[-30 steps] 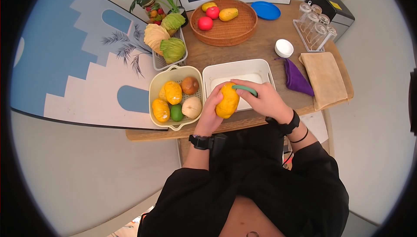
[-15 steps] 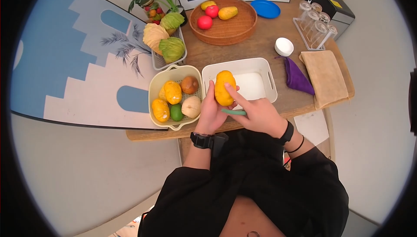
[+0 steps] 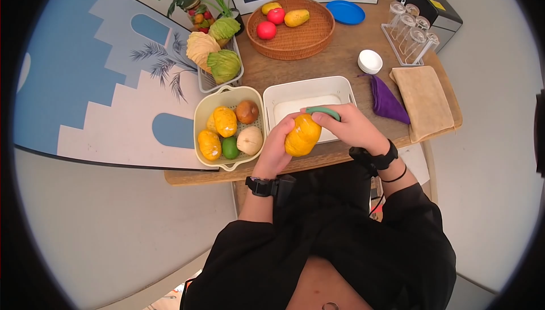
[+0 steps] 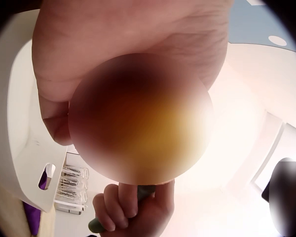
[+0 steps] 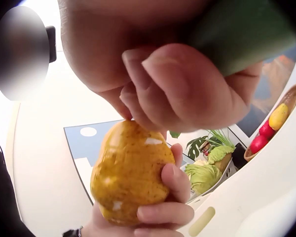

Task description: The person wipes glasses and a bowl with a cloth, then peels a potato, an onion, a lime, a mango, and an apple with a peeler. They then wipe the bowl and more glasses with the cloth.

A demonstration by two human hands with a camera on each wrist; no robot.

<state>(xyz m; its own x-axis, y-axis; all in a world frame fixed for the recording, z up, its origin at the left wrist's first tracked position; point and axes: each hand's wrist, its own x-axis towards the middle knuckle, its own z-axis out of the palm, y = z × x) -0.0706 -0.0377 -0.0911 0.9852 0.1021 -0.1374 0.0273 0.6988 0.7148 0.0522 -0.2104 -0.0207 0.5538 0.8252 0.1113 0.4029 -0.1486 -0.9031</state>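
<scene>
A lumpy yellow fruit (image 3: 302,135) with a shiny, film-like surface is held over the front of the white tray (image 3: 278,92). My left hand (image 3: 276,146) grips it from the left, fingers wrapped round its far side, as the right wrist view shows. In my right hand (image 3: 356,127) is a tool with a curved green handle (image 3: 326,112); its working end is hidden. The curled fingers (image 5: 187,89) of that hand are right at the fruit's upper end. In the left wrist view the fruit is blurred, with the right hand beyond it.
On the left stands a cream basket (image 3: 198,105) with yellow, brown, pale and green produce. Behind are a cabbage crate (image 3: 240,66), a wicker tray (image 3: 289,49) of fruit and a blue plate (image 3: 346,12). Rightward lie white bowls (image 3: 370,61), purple cloth (image 3: 389,100), tan cloth (image 3: 423,103) and glasses (image 3: 414,37).
Half a second ago the tool was at the fruit's lower end. My right hand has since moved up to its top, and the fruit has come lower and leans right.
</scene>
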